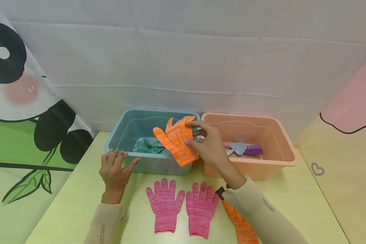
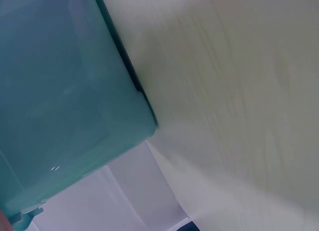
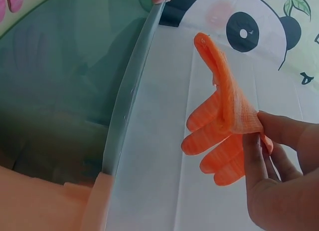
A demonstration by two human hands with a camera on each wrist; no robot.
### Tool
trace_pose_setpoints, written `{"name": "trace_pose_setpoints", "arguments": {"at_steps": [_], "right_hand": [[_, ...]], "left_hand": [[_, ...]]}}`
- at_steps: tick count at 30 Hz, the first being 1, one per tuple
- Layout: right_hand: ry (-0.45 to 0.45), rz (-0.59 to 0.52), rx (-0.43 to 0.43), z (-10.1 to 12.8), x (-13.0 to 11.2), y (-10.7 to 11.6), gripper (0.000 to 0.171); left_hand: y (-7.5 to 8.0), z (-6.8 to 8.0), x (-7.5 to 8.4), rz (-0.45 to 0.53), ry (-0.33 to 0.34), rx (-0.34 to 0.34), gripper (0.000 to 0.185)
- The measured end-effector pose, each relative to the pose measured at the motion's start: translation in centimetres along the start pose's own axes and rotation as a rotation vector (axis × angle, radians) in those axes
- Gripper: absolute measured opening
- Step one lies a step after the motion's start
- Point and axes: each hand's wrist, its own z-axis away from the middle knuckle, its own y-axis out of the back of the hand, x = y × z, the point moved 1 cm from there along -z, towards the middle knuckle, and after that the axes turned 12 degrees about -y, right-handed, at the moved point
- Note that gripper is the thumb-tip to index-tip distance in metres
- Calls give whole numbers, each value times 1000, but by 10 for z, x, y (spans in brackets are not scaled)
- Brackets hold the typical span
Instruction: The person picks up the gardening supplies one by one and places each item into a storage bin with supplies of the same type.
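An orange knit glove (image 1: 178,140) hangs over the right front of the blue bin (image 1: 116,135), pinched at its edge between the thumb and fingers of my right hand (image 1: 209,144). The right wrist view shows the same glove (image 3: 224,116) held by the right hand (image 3: 284,166), its fingers dangling loose. My left hand (image 1: 115,169) rests on the bin's front rim near the left corner, fingers over the edge and thumb along it. Inside the blue bin lie green gloves (image 1: 147,145). In the left wrist view only the bin's wall (image 2: 75,101) shows clearly.
Two pink gloves (image 1: 166,206) (image 1: 201,210) lie flat on the table before the bins. Another orange glove (image 1: 244,227) is partly under my right forearm. The peach bin (image 1: 280,149) at right holds a small blue trowel (image 1: 238,148) and a purple item (image 1: 254,149).
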Motion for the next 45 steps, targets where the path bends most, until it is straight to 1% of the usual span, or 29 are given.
{"name": "trace_pose_setpoints", "arguments": {"at_steps": [6,11,16,21,31,34,41,45], "right_hand": [[-8,14,-11,-13,0,-10,44],[-8,67,0,-21,2,-15,43],[-5,92,6,-28,6,-16,43],[-55,107,-2,-37,7,-21,43],[-77,169,8,-57,-4,-27,41],[-91,194,-4,-62,-9,-28,43],[-161,274,-51,-74,-21,-30,45],[-177,297,-72,-81,-24,-31,45]], "left_hand": [[0,2,-1,1,-1,8,73],[0,1,-1,6,3,22,72],[-1,1,1,16,16,-4,71],[0,1,4,2,19,-15,74],[-1,1,0,2,11,3,73],[-1,1,0,2,16,4,74],[0,0,1,3,25,-6,75],[-1,1,1,5,23,0,75]]}}
